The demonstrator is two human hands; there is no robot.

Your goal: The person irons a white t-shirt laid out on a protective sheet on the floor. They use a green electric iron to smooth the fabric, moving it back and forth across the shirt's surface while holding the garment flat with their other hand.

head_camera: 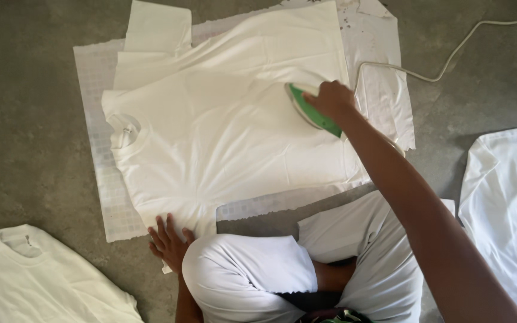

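A white short-sleeved cotton T-shirt (210,131) lies spread flat in the middle of the view, its round collar toward nine o'clock and its hem toward three o'clock. It rests on a pale checked sheet (112,203) laid over the grey concrete floor (25,119), with the sheet's edge showing past the shirt at seven o'clock and at one o'clock.

The person's right hand (330,98) sits at about two o'clock from the shirt's centre, fingers closed around the handle of a green and white electric iron (309,110). The iron's soleplate presses on the cloth near the hem, its pointed nose toward eleven o'clock. A pale power cord (450,60) runs from the iron's area away to the frame's edge at two o'clock.

The left hand (167,242) lies at six o'clock from the shirt's centre, fingers spread open and flat, pressing on the lower edge of the shirt and sheet; it grips nothing.

The person sits cross-legged at the bottom of the view in white trousers (246,272). A second white T-shirt (37,281) lies on the floor at eight o'clock, well apart from the sheet. More white cloth (507,203) lies at four o'clock.
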